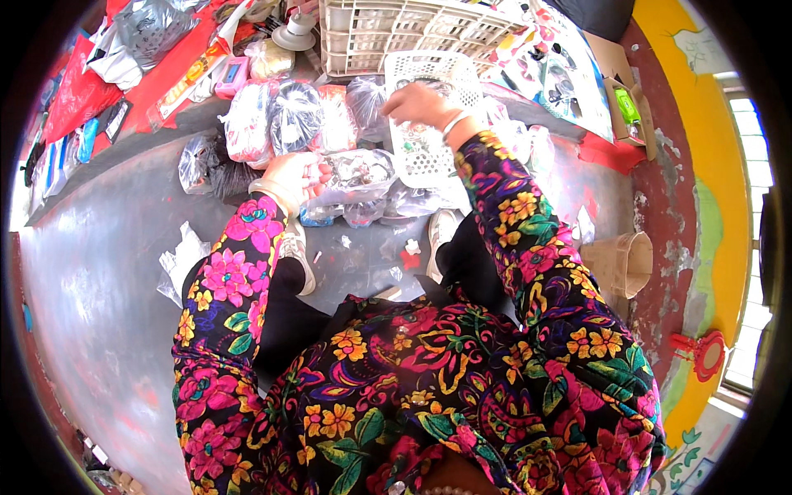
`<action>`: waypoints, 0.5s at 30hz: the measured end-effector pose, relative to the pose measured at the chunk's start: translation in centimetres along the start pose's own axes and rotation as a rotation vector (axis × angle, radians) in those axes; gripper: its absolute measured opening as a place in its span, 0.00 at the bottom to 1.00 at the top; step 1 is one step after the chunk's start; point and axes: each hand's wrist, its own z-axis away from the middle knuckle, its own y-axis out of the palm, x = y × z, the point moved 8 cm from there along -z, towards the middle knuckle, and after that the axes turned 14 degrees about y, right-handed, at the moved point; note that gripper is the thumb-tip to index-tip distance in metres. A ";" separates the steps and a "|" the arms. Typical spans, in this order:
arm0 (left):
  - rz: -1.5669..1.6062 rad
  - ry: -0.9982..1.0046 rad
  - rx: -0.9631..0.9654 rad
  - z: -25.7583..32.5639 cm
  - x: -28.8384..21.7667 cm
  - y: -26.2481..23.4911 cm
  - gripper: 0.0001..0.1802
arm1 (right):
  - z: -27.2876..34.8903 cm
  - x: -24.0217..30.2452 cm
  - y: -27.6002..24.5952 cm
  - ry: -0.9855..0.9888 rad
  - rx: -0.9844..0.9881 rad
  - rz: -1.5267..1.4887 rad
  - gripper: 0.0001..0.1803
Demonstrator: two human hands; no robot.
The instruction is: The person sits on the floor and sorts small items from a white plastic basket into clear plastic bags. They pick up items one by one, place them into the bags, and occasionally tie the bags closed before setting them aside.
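My left hand [290, 178] is at the left end of a clear plastic bag [360, 172] with small, dark and pale pieces inside. Its fingers are curled in; whatever they hold is too small or hidden to name. Over a white perforated plastic basket [417, 168] hovers my right hand [421, 106], fingers bent together and pointing left. Anything in that grip cannot be made out. The basket holds small mixed items that blur together, and it leans toward me from a large beige crate [412, 37].
Stuffed plastic bags [295, 115] line the low ledge behind my hands. A dark bag [231, 177] sits at left. Farther right stand a brown paper bag [620, 260] on the floor and a cardboard box [615, 78]. My shoes [299, 256] flank scraps on the grey floor.
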 end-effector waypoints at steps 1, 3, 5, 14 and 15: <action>-0.004 -0.012 0.050 -0.3 0.2 0.4 0.09 | -0.7 -2.3 -3.2 0.054 -0.271 0.240 0.13; -0.003 -0.027 0.088 -0.8 0.7 1.1 0.09 | -3.1 -8.8 -5.8 0.035 -0.451 0.756 0.12; 0.007 -0.028 0.084 -0.9 0.6 0.7 0.09 | -3.6 -12.5 -5.8 0.181 -0.431 0.812 0.15; 0.002 -0.020 0.103 -1.0 0.4 1.2 0.10 | -4.1 -17.6 -3.7 0.381 -0.743 0.678 0.18; 0.001 -0.022 0.091 -0.8 0.3 1.1 0.10 | -3.7 -17.2 -3.5 0.408 -0.757 0.666 0.17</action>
